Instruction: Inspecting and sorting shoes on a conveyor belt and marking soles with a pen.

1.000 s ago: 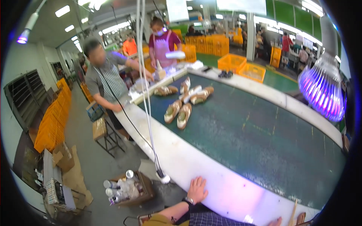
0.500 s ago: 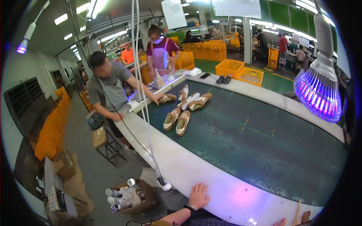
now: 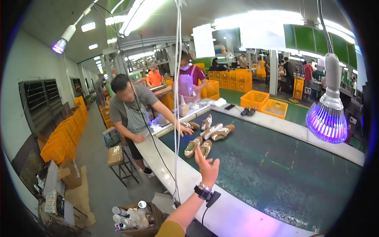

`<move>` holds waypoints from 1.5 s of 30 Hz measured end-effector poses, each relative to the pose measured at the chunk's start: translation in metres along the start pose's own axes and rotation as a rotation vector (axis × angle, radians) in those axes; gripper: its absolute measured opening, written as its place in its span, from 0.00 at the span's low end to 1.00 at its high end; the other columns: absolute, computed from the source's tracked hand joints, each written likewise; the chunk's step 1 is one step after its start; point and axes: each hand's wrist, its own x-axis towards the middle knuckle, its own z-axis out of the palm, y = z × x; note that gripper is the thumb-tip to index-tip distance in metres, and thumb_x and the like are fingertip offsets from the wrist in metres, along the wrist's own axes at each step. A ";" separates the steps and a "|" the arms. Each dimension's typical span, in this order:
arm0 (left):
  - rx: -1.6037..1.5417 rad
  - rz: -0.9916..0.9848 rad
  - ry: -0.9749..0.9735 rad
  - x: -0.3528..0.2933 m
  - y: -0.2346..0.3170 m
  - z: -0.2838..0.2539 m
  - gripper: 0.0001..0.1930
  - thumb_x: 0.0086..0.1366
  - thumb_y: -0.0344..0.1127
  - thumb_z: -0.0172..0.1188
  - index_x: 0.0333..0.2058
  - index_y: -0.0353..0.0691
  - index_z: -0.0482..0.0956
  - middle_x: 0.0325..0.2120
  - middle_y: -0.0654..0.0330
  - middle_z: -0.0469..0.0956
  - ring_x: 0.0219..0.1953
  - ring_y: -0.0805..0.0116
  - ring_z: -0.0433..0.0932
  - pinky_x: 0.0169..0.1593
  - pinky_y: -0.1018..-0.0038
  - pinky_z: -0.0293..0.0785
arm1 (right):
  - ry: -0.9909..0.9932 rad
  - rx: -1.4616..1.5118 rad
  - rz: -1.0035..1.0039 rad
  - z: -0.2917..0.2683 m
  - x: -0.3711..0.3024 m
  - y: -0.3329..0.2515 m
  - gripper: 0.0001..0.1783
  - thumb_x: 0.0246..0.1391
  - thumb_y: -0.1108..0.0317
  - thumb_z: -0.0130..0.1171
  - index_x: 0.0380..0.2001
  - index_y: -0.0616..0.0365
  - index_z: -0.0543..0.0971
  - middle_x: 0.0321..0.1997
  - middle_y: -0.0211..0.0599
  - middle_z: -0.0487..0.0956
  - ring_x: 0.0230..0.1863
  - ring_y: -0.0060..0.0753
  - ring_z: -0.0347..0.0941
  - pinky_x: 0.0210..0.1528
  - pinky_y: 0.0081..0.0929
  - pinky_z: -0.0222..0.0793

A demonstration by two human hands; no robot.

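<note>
My left hand (image 3: pixel 208 170) reaches out from the lower edge over the dark green belt (image 3: pixel 272 177), its fingers spread and nothing in them. A watch and a black strap with a small device (image 3: pixel 206 192) sit on that wrist. Just past my fingertips lie two brown and white shoes, the nearer left one (image 3: pixel 192 147) and its neighbour (image 3: pixel 206 147), partly behind my fingers. Whether I touch them I cannot tell. Behind them rest a whitish shoe (image 3: pixel 211 131), a brown shoe (image 3: pixel 223 132) and others. My right hand is out of view.
Across the belt's far left corner a co-worker's hand (image 3: pixel 184 129) hovers by the shoes. A white cord (image 3: pixel 177 98) hangs before me, and a lit bulb (image 3: pixel 327 118) at the right. Orange crates (image 3: pixel 254 100) stand behind the far ledge. A box of bottles (image 3: pixel 156 221) sits below left.
My left hand has lifted off the white ledge and stretched forward toward the shoes. My right hand has left the view, which has tilted up. The co-worker's hand has come off a shoe.
</note>
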 end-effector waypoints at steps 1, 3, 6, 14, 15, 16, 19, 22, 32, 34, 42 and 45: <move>0.046 0.039 -0.044 0.003 0.012 -0.003 0.48 0.49 0.29 0.62 0.65 0.41 0.41 0.64 0.41 0.37 0.56 0.55 0.64 0.44 0.72 0.74 | -0.169 0.063 0.134 -0.063 0.021 -0.081 0.30 0.54 0.59 0.50 0.53 0.73 0.66 0.53 0.62 0.69 0.56 0.61 0.62 0.62 0.46 0.54; 0.037 0.052 -0.160 0.007 0.038 -0.005 0.50 0.48 0.28 0.62 0.66 0.44 0.40 0.65 0.41 0.37 0.53 0.57 0.67 0.41 0.75 0.74 | -0.138 0.010 0.116 -0.069 0.000 -0.060 0.29 0.54 0.59 0.49 0.53 0.73 0.66 0.52 0.62 0.69 0.56 0.61 0.62 0.61 0.46 0.55; 0.031 0.124 -0.100 0.032 0.041 0.004 0.50 0.48 0.28 0.62 0.66 0.44 0.39 0.65 0.41 0.37 0.53 0.56 0.68 0.38 0.77 0.75 | -0.077 -0.003 0.081 -0.050 0.034 -0.059 0.29 0.54 0.59 0.49 0.52 0.73 0.66 0.52 0.62 0.69 0.55 0.61 0.62 0.60 0.46 0.56; -1.154 -1.166 -0.016 0.023 -0.039 0.007 0.49 0.59 0.53 0.57 0.66 0.44 0.32 0.67 0.50 0.31 0.67 0.51 0.46 0.48 0.61 0.73 | -0.106 0.023 0.102 -0.059 0.038 -0.077 0.28 0.55 0.60 0.48 0.52 0.73 0.66 0.52 0.62 0.69 0.55 0.62 0.62 0.60 0.46 0.56; -1.082 -1.158 -0.076 0.017 -0.044 0.006 0.48 0.61 0.64 0.47 0.66 0.41 0.33 0.67 0.50 0.32 0.61 0.50 0.55 0.53 0.55 0.68 | -0.116 0.020 0.113 -0.062 0.033 -0.078 0.28 0.55 0.60 0.48 0.52 0.73 0.66 0.52 0.62 0.69 0.55 0.62 0.62 0.60 0.46 0.56; -1.080 -1.170 -0.079 0.015 -0.049 0.006 0.48 0.61 0.64 0.47 0.66 0.41 0.33 0.67 0.50 0.32 0.61 0.50 0.55 0.53 0.55 0.68 | -0.126 0.018 0.123 -0.064 0.029 -0.079 0.28 0.55 0.60 0.48 0.52 0.73 0.66 0.52 0.62 0.69 0.55 0.62 0.62 0.60 0.46 0.56; -1.379 -0.848 -0.105 0.035 -0.042 0.001 0.46 0.60 0.71 0.37 0.66 0.43 0.42 0.66 0.49 0.44 0.65 0.50 0.51 0.56 0.53 0.64 | -0.167 0.019 0.138 -0.069 0.024 -0.083 0.27 0.55 0.60 0.47 0.52 0.73 0.66 0.52 0.62 0.69 0.55 0.62 0.62 0.60 0.46 0.56; -1.638 -0.576 -0.065 0.089 -0.033 -0.001 0.45 0.60 0.73 0.31 0.67 0.51 0.35 0.63 0.45 0.53 0.61 0.48 0.59 0.53 0.52 0.68 | -0.218 0.025 0.136 -0.076 0.019 -0.082 0.27 0.55 0.60 0.47 0.51 0.73 0.66 0.52 0.62 0.69 0.55 0.62 0.62 0.60 0.46 0.56; -1.708 -0.824 -0.169 0.051 -0.023 -0.002 0.52 0.56 0.76 0.37 0.64 0.55 0.19 0.65 0.37 0.40 0.63 0.39 0.55 0.46 0.58 0.77 | -0.183 -0.070 0.039 -0.041 0.009 -0.042 0.32 0.57 0.54 0.46 0.56 0.71 0.64 0.58 0.59 0.66 0.63 0.58 0.56 0.67 0.45 0.47; -1.571 -0.726 -0.009 0.069 -0.015 0.009 0.46 0.57 0.74 0.38 0.67 0.60 0.33 0.67 0.51 0.33 0.65 0.41 0.50 0.54 0.50 0.70 | -0.204 -0.097 0.068 -0.033 0.002 -0.031 0.31 0.58 0.55 0.45 0.56 0.70 0.64 0.58 0.58 0.66 0.62 0.57 0.57 0.67 0.44 0.47; -0.426 -1.007 -0.994 0.042 -0.064 0.043 0.42 0.60 0.67 0.46 0.66 0.51 0.46 0.54 0.41 0.66 0.59 0.49 0.63 0.53 0.56 0.70 | -0.084 0.003 0.244 0.000 -0.013 -0.001 0.25 0.61 0.59 0.40 0.56 0.63 0.67 0.57 0.51 0.69 0.61 0.48 0.62 0.67 0.40 0.51; -0.867 -0.911 -0.091 0.025 -0.080 0.041 0.40 0.62 0.63 0.43 0.65 0.46 0.45 0.49 0.41 0.68 0.57 0.50 0.63 0.56 0.56 0.67 | -0.047 -0.127 0.009 -0.005 -0.009 0.000 0.27 0.62 0.56 0.41 0.59 0.63 0.64 0.60 0.48 0.68 0.61 0.47 0.62 0.67 0.38 0.50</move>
